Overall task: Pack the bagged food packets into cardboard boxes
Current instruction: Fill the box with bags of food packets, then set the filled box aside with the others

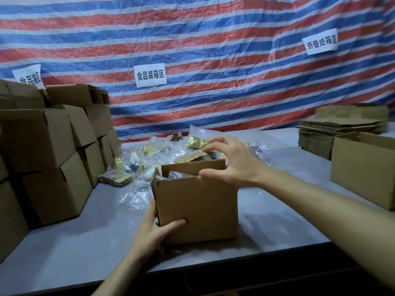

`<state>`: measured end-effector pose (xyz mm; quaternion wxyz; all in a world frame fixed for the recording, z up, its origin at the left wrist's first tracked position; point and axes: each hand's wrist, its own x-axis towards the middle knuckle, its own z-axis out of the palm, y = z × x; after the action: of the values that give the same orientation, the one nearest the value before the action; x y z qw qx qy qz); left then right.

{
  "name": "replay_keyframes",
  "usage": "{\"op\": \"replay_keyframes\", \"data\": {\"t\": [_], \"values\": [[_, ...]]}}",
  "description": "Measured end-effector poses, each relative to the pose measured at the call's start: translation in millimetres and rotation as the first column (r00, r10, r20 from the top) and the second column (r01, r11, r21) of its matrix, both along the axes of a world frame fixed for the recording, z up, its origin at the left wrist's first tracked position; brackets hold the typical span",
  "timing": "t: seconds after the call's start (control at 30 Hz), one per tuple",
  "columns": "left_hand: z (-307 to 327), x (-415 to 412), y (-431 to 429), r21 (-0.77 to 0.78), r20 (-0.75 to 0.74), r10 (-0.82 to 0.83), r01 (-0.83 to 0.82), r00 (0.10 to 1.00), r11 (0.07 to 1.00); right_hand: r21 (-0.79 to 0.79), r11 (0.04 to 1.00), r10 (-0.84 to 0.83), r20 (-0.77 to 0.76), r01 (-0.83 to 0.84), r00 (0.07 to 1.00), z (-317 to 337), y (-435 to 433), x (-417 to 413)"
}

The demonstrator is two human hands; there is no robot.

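We can't see into box (196, 208): raised flaps block it, only dark sliver between. Right hand (233, 163) overlaps gold food packets (149, 150) in clear bags behind; touching or not, can't tell. Left sign (27, 76) half hidden by stacked boxes (42, 146); second box (363, 167) at R cut off by frame edge.

Box: plain brown, mid-table (277, 221), near front edge. Left hand (154, 233) grips lower-left corner, thumb on front face. Right hand above top, fingers spread, loosely bent, grasping nothing, thumb at near flap's edge.
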<state>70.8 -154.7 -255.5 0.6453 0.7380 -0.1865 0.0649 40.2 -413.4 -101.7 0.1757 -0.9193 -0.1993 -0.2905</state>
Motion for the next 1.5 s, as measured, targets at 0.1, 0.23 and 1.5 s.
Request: {"op": "replay_keyframes", "data": {"t": [0.1, 0.23, 1.5], "values": [[-1, -2, -1, 0.036, -0.006, 0.006, -0.006, 1.0, 0.999, 0.299, 0.954, 0.084, -0.323, 0.017, 0.943, -25, -22, -15], [1, -3, -3, 0.169, 0.048, 0.014, -0.022, 0.999, 0.985, 0.651, 0.759, 0.276, -0.363, 0.031, 0.89, -58, -43, -27], [2, -4, -7, 0.706, 0.397, -0.121, -0.218, 0.91, 0.674, 0.276, 0.307, -0.699, -0.584, 0.911, 0.412, -106, -225, -119]]}}
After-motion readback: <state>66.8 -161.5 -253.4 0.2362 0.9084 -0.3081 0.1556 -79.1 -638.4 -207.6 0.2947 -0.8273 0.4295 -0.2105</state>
